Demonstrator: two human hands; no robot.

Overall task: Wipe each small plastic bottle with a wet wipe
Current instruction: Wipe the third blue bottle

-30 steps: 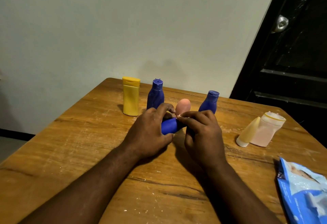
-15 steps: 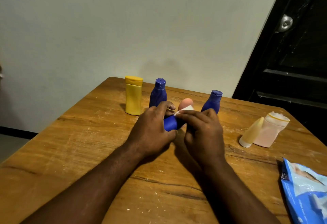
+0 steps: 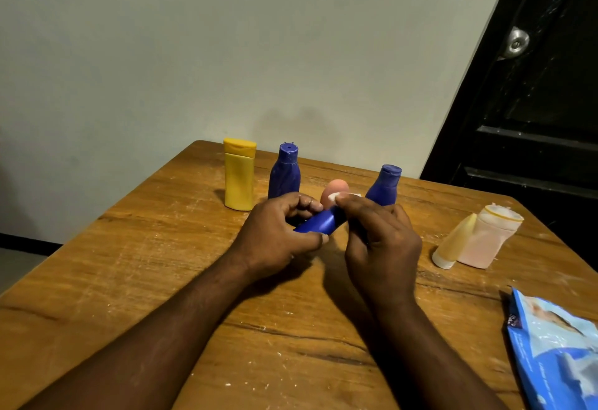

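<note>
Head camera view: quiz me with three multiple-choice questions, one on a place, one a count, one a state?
1. Where does the wipes pack lie?
A) the table's near right side
B) against the wall
C) on the floor
2. How many blue bottles show?
A) one
B) five
C) three
3. The held blue bottle is:
A) upright on the table
B) sideways in the left hand
C) lying untouched
Answers: A, it lies at the near right edge; C, two stand, one is held; B, the left hand grips it while the right hand holds the wet wipe.
</note>
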